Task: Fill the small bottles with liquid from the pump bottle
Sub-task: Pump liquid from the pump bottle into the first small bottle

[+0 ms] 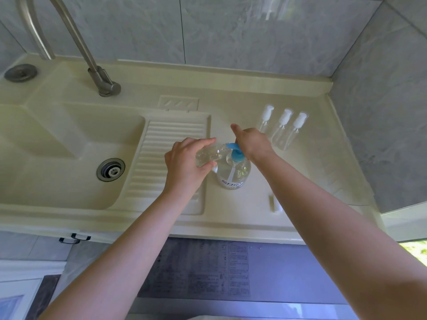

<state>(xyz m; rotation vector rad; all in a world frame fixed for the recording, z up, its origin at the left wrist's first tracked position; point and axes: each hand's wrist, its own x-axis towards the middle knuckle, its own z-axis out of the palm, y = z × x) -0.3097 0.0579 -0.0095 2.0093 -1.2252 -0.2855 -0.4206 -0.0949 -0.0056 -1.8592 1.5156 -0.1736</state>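
Head view: left hand (184,161) grips one uncapped small bottle (209,154), fingers and thumb curled round its body. It's held tilted almost flat with the open neck right at the blue spout of the pump bottle (233,168), so whatever the spout dispenses should go straight into the neck, not onto the counter (254,211). Whether neck and spout actually touch, can't tell.

Right hand (253,144) sits on top of the blue pump head, presumably to press it. Fingers are bent down over it, thumb sticks up and away. Can't tell how firmly it's pressing, or whether the head is down.

Pump bottle stands upright on the counter just right of the ribbed drainboard (171,158), clear liquid inside, roughly half full or more by my read. Standing it on the counter makes sense: pressing the pump needs a solid base and both hands are busy.

Three more small bottles (283,130) are lined up side by side near the back wall, right of the hands, white caps on. They look empty, so my guess is they're queued, parked out of the working area but within reach. A small clear piece (273,203) lies on the counter near the front edge, probably the cap from the held bottle, not sure.

Sink basin (57,158) and faucet (76,40) to the left, not involved.

Progress: first fill under way by the look of it. Liquid level in the held bottle isn't readable.
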